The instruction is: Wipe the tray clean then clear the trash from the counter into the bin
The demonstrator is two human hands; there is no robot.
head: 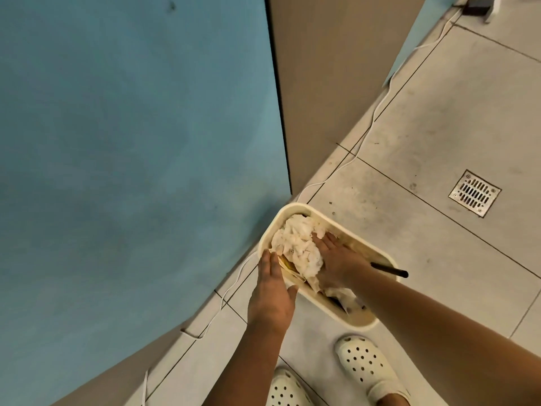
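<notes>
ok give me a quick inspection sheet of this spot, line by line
surface: grey tiled floor, scuffed and stained
job's things: cream bin on the floor, crumpled white paper piled in it
clutter: black rod sticking out over the bin rim
hands: left hand flat on the near rim; right hand pressing the paper down
cables: white cable trailing along the wall base
surroundings: blue wall, floor drain, white clogs

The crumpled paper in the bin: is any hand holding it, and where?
Neither plainly holds it. The right hand presses the crumpled paper from its right side; the left hand lies flat at its left.
</notes>
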